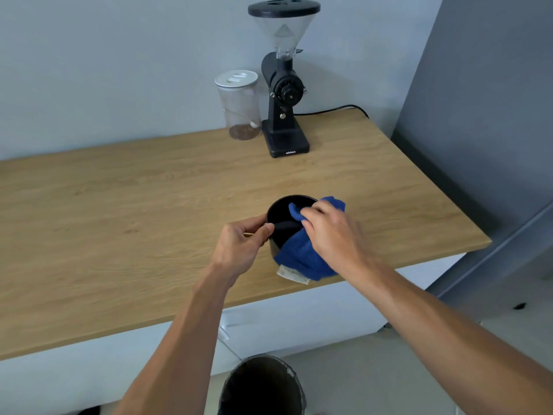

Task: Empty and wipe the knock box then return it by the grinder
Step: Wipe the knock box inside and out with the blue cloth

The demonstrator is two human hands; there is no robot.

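The black round knock box (279,212) stands upright on the wooden counter (119,211), near its front edge. My left hand (239,244) grips the box's left rim and the end of its knock bar. My right hand (332,232) holds a blue cloth (302,256) and presses part of it into the box's opening; the rest of the cloth drapes over the box's near side onto the counter. The black grinder (284,94) with a clear hopper stands at the back of the counter, well beyond the box.
A clear jar (239,106) with a white lid and some coffee at its bottom stands left of the grinder. The grinder's cable (335,109) trails right along the wall. A dark bin (263,387) sits on the floor below the counter's front edge. A grey wall rises at the right.
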